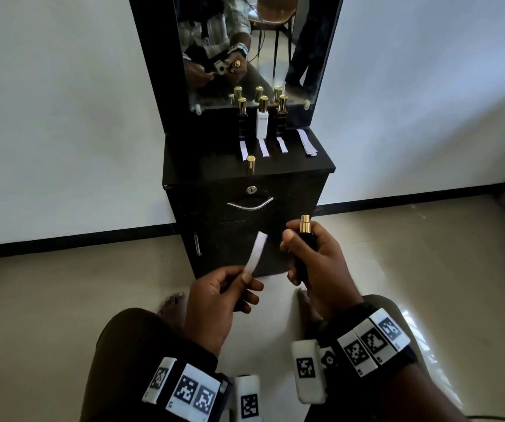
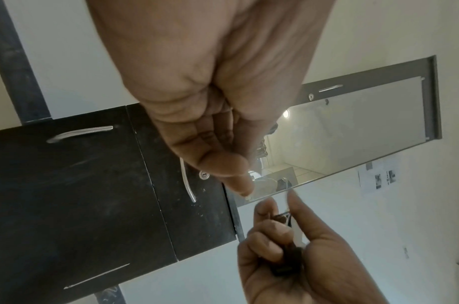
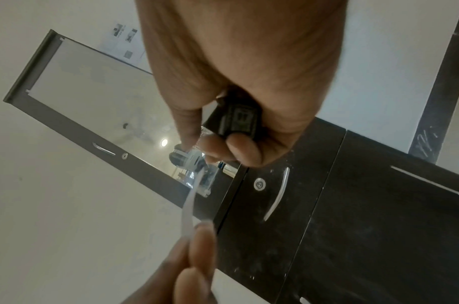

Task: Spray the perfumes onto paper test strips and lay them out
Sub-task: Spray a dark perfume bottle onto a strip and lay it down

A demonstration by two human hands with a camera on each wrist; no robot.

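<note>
My left hand pinches the lower end of a white paper test strip that points up toward the cabinet. Just right of it, my right hand grips a dark perfume bottle with its gold spray nozzle bare and its body mostly hidden by my fingers. In the right wrist view the bottle shows under my palm, the strip below it. Three capped bottles stand on the black cabinet top, each with a strip laid in front. A loose gold cap stands near the front edge.
A small stack of unused strips lies at the cabinet top's right. A mirror rises behind the bottles. Below are a drawer with a curved handle and a door. My knees and bare feet are over the tiled floor.
</note>
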